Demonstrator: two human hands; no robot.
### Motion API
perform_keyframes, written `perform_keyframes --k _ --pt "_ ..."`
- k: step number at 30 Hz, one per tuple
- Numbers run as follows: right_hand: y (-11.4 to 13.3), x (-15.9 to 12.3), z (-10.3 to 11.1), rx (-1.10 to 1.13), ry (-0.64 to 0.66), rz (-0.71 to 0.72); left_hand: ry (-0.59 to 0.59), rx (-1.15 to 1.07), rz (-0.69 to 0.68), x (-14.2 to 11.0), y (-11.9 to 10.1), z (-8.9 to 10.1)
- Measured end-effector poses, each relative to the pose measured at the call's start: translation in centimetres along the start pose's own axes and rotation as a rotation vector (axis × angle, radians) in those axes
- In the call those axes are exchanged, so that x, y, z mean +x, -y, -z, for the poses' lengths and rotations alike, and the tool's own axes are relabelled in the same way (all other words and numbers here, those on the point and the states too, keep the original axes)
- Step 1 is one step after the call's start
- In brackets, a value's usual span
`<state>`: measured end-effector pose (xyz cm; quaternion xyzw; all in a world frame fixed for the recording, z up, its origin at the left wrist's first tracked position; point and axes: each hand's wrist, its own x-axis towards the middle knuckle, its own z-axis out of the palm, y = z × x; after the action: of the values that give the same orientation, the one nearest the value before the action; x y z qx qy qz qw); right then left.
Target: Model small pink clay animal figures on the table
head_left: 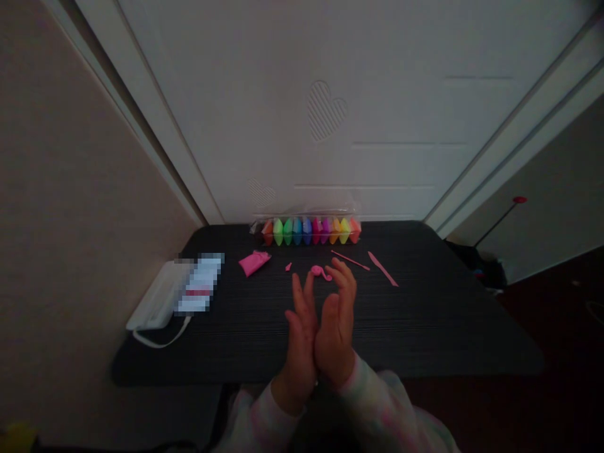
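Observation:
Above the near part of the dark table, my left hand [302, 336] and my right hand [336, 330] meet at the heels of their palms, fingers stretched up and apart. Whether anything lies between the palms is hidden. Just beyond the fingertips is a curled pink clay piece [317, 270], with a spiral at one end and a thin tail. A tiny pink clay scrap [288, 267] lies to its left, then a crumpled pink clay packet [255, 263]. To the right rest a thin pink modelling stick [352, 260] and a pink plastic knife [383, 269].
A clear tray of colourful clay packs [307, 231] stands along the back edge of the table [438, 314], against a white panel with embossed hearts. At the left are a white box-shaped device [158, 296], a blurred-out phone-like screen [201, 283] and a white cable [163, 345].

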<state>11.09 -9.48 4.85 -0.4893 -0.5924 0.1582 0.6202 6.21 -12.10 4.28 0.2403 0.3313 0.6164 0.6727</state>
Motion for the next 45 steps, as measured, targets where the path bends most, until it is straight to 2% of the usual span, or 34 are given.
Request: perform_keyframes --k 7,13,18,20,23,25,29,32,36,41,43,45 --pt "0.3 -0.1 0.3 -0.011 -0.064 -0.016 -0.010 0.080 -0.083 0.1 0.0 -0.2" --pt "1.0 -0.4 0.3 0.020 -0.002 0.015 -0.030 0.175 -0.139 0.7 -0.7 -0.7" --pt "0.2 1.0 0.6 0.028 -0.122 -0.055 0.049 0.246 -0.147 -0.1 -0.2 -0.8" --pt "0.2 0.5 0.7 0.011 -0.103 -0.051 0.033 0.230 -0.136 -0.1 0.1 -0.6" --pt "0.7 -1.2 0.7 0.014 0.014 -0.008 -0.031 0.175 -0.145 0.3 0.0 -0.1" --pt "0.9 -1.9 0.6 0.038 0.053 0.007 0.021 0.136 -0.146 0.5 -0.2 0.0" --pt "0.6 -0.8 0.6 0.040 -0.079 -0.027 0.204 0.056 -0.123 -0.1 -0.2 -0.1" --pt "0.4 -0.3 0.7 0.033 -0.150 -0.055 0.138 0.026 -0.121 -0.8 0.0 -0.6" --pt "0.7 -0.9 0.7 0.098 -0.050 -0.028 0.056 -0.024 -0.093 -0.9 0.3 -0.7" --pt "0.3 -0.3 0.6 0.076 -0.165 -0.056 0.087 0.000 -0.088 -0.8 0.6 -0.1" --pt "0.5 -0.4 0.6 0.070 -0.130 -0.044 0.101 -0.005 -0.089 -0.6 0.5 0.0" --pt "0.7 -1.0 0.5 0.056 -0.038 -0.034 0.118 -0.030 -0.094 -0.3 0.3 0.0"
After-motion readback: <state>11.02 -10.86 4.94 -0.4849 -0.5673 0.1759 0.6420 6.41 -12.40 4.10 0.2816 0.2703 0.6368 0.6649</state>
